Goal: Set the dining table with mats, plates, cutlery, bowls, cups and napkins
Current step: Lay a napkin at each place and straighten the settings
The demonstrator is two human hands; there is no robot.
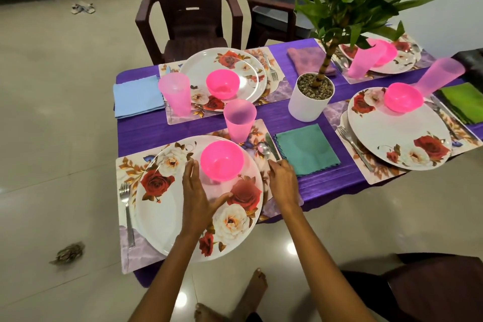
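The near place setting has a floral mat (130, 165), a white rose-print plate (162, 217), a pink bowl (221, 161) on the plate and a fork (127, 206) at its left. My left hand (198, 198) lies flat and open on the plate beside the bowl. My right hand (283, 183) is at the plate's right edge, fingers curled on the handles of a spoon (263, 149) and knife (271, 145). A pink cup (239, 121) stands behind the bowl. A teal napkin (307, 149) lies to the right.
Three other settings with plates, pink bowls, pink cups and napkins fill the purple table (183, 128). A potted plant (311, 97) stands in the middle. Dark plastic chairs (190, 8) stand at the far side, another chair (444, 282) at near right. My bare feet are below.
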